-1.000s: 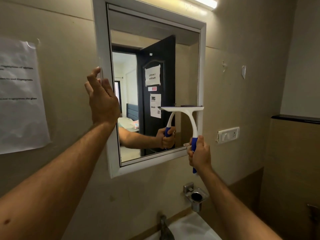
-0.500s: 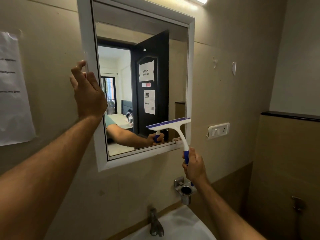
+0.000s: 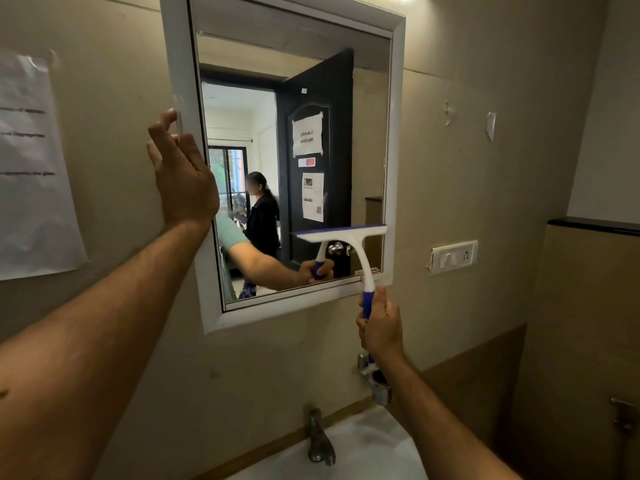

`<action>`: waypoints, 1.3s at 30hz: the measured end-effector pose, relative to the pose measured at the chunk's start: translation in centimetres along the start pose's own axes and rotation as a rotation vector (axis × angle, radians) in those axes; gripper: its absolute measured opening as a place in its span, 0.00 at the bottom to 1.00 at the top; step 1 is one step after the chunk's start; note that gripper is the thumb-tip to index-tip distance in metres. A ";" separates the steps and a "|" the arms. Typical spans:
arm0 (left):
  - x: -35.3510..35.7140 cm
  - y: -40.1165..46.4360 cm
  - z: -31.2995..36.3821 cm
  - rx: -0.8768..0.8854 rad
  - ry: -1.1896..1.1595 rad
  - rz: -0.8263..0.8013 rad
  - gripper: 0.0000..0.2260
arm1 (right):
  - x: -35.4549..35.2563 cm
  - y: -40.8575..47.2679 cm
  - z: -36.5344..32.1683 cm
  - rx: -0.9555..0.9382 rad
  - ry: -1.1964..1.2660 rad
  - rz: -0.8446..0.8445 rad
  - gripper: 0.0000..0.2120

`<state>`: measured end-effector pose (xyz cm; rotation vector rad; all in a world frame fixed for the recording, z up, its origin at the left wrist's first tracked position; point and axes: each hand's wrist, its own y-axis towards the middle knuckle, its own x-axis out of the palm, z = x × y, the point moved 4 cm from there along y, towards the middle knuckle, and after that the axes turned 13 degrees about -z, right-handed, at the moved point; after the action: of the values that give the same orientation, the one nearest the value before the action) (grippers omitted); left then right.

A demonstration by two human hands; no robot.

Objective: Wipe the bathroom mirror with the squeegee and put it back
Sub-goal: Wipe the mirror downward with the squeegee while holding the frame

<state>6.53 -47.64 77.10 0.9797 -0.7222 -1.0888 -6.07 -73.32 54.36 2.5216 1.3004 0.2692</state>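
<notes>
A white-framed mirror [image 3: 394, 133] hangs on the beige wall. The squeegee [image 3: 349, 234] has a white head with a blue blade and a blue handle. Its blade lies against the lower right part of the glass. My right hand [image 3: 380, 327] grips the blue handle just below the mirror's bottom right corner. My left hand [image 3: 181, 176] rests on the left edge of the frame with fingers fairly straight. The glass reflects my arm, a dark door and a person standing in the room behind.
A white basin [image 3: 363, 452] with a metal tap [image 3: 320, 441] sits below the mirror. A chrome holder [image 3: 379, 382] is fixed to the wall under my right hand. A switch plate [image 3: 453, 256] is right of the mirror. A paper notice [image 3: 31, 168] hangs at left.
The squeegee has slid down the right side of the glass from mid-height to near the bottom, then levelled out. My left hand stayed on the frame's left edge.
</notes>
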 end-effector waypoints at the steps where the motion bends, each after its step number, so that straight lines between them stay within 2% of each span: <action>1: 0.0 0.0 0.0 0.007 0.003 -0.001 0.16 | -0.1 -0.3 0.5 0.004 -0.002 -0.002 0.22; 10: 0.3 0.5 -0.8 0.019 0.008 -0.004 0.16 | -0.4 2.0 -2.1 -0.066 0.016 0.052 0.23; 15: 0.4 0.5 -0.9 0.021 -0.003 -0.006 0.17 | -0.5 0.6 0.5 0.013 0.012 0.020 0.22; 25: 0.5 0.3 -1.1 0.010 -0.001 -0.012 0.16 | -1.0 -1.0 3.9 0.014 -0.039 0.002 0.20; 32: 0.3 0.1 -0.6 0.005 0.020 -0.006 0.16 | -0.7 0.9 -0.4 -0.114 -0.076 -0.004 0.19; 39: 0.2 0.1 -0.6 0.003 0.014 -0.009 0.17 | 0.0 0.0 1.4 -0.031 -0.063 -0.026 0.19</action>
<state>7.16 -47.65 76.96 0.9929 -0.7092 -1.0877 -5.64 -73.57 53.08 2.4647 1.2937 0.2009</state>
